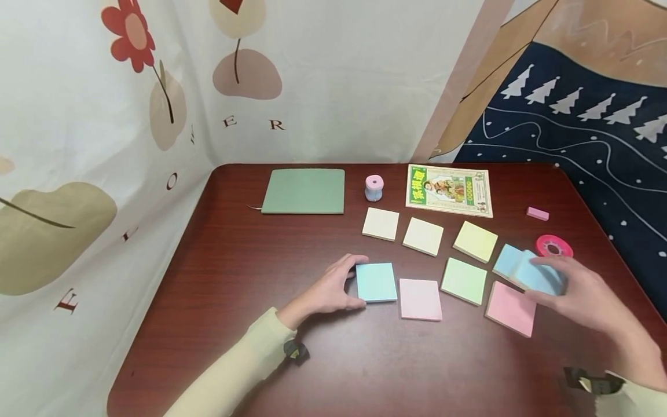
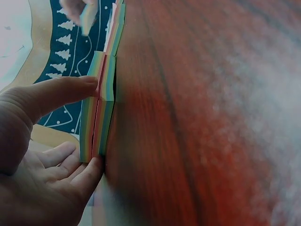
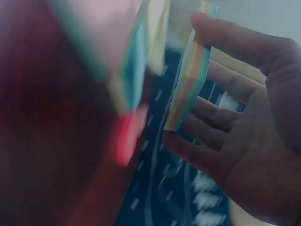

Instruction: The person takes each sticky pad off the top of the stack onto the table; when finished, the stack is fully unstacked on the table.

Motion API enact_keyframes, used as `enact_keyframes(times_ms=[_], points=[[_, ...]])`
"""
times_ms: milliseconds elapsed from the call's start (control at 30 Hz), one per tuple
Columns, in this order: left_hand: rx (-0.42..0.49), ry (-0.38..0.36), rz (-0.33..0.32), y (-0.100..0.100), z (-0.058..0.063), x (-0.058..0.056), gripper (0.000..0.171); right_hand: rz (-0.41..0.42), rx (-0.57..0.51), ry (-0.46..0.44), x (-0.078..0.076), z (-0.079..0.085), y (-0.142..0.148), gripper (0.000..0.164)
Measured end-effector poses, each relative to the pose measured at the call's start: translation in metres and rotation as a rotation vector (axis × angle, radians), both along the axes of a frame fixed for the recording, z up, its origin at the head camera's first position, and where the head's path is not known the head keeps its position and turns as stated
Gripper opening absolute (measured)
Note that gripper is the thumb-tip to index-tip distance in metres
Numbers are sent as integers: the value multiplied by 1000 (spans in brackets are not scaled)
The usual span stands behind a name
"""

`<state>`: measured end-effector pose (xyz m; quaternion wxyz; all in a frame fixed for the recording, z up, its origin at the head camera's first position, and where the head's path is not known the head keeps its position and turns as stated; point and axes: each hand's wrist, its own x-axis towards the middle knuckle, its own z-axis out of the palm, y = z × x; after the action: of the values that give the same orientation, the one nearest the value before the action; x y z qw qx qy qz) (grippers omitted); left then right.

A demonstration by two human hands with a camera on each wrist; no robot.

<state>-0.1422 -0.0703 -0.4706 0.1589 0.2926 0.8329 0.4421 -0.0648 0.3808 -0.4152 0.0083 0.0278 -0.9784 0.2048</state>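
My left hand (image 1: 333, 288) holds a cyan sticky-note pad (image 1: 376, 282) by its edges, thumb on the near side and fingers on the far side. Striped edges of this pad (image 2: 98, 127) show in the left wrist view, with a seam as of two stacked layers. On the right, my right hand (image 1: 586, 292) pinches a light blue sticky-note pad (image 1: 541, 277) by opposite edges, raised off the table. Behind it lies another blue pad (image 1: 505, 260), partly covered. A pink pad (image 1: 510, 310) lies just left of the right hand. In the right wrist view, the held pad's edge (image 3: 188, 80) is striped.
Pale pink (image 1: 420, 300), green (image 1: 464, 281), yellow (image 1: 475, 241) and two cream pads (image 1: 381, 224) lie about. A pink tape ring (image 1: 554, 247), pink eraser (image 1: 538, 214), printed card (image 1: 449, 191), spool-shaped item (image 1: 374, 188) and green notebook (image 1: 304, 191) sit farther back. Fabric walls (image 1: 333, 81) border the table.
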Motion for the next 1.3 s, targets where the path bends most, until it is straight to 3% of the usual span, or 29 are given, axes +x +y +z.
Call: enact_keyframes(times_ms=[167, 267, 567, 933, 1100, 1200, 1300], points=[[-2, -27, 3, 0, -2, 0, 84, -169, 37, -97, 14, -21, 45, 80], [-7, -33, 2, 1, -1, 0, 84, -196, 32, -133, 18, -30, 60, 78], [-23, -10, -3, 2, 1, -1, 83, -188, 26, -152, 14, -43, 67, 79], [-22, -20, 6, -1, 0, 0, 83, -145, 59, -108, 12, -29, 56, 75], [-13, -17, 4, 0, 1, 0, 83, -75, 57, -7, 3, -4, 26, 69], [-9, -6, 4, 0, 1, -1, 82, 38, 11, 50, -7, 11, -9, 62], [-17, -8, 7, 1, 1, -1, 82, 186, -35, 82, -19, 17, -54, 56]])
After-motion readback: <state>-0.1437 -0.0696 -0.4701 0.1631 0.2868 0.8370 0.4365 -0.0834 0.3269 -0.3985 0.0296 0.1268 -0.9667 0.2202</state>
